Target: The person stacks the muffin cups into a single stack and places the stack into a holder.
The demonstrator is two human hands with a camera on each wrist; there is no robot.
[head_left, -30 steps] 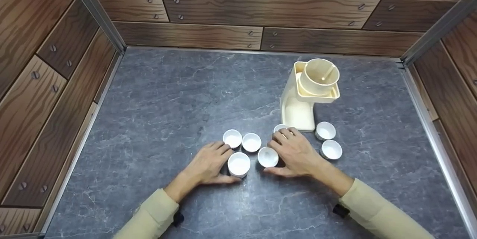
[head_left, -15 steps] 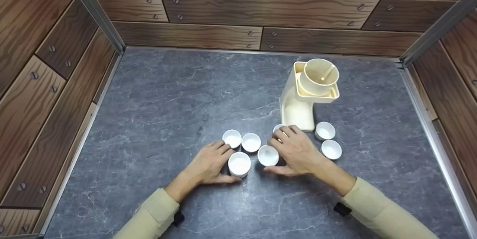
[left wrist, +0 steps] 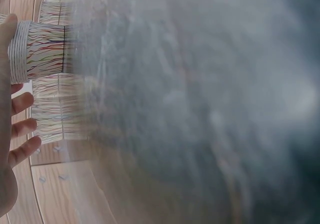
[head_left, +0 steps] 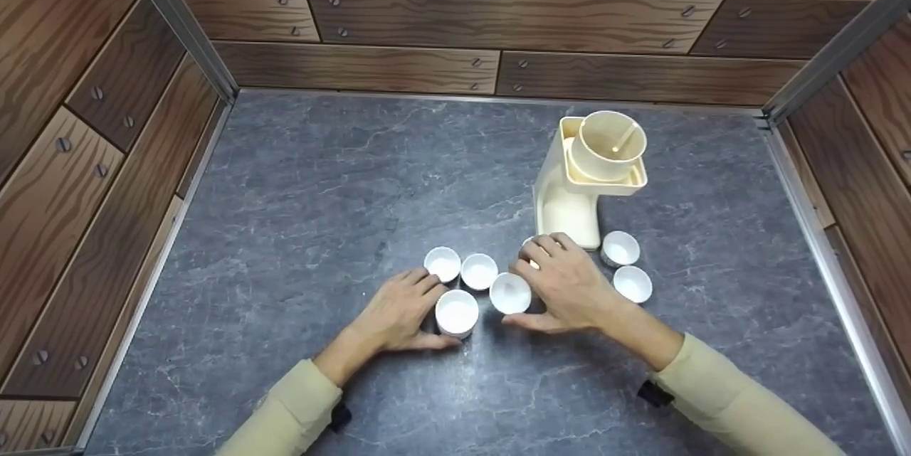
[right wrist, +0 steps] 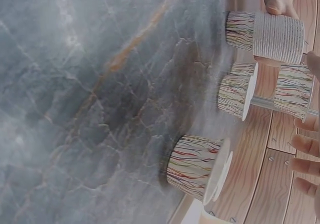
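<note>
In the head view my left hand (head_left: 398, 310) holds a nested stack of white paper cups (head_left: 457, 314) between its thumb in front and its fingers behind. In the left wrist view the stack (left wrist: 45, 51) shows several rims and thin coloured lines. My right hand (head_left: 569, 292) holds a single paper cup (head_left: 510, 293) by its side, just right of the stack. From the right wrist view, this held cup (right wrist: 294, 88) is raised off the table. Two cups (head_left: 443, 264) (head_left: 479, 271) stand side by side behind the stack.
A cream plastic stand (head_left: 569, 221) with a round container (head_left: 611, 146) on top is behind my right hand. Another cup (right wrist: 197, 169) sits near its base, mostly covered by my fingers in the head view. Two more cups (head_left: 620, 248) (head_left: 633, 284) are to the right. Wood-patterned walls surround the table.
My right hand has lifted its cup slightly and shifted it a little away from me. The left hand and its stack have stayed in place.
</note>
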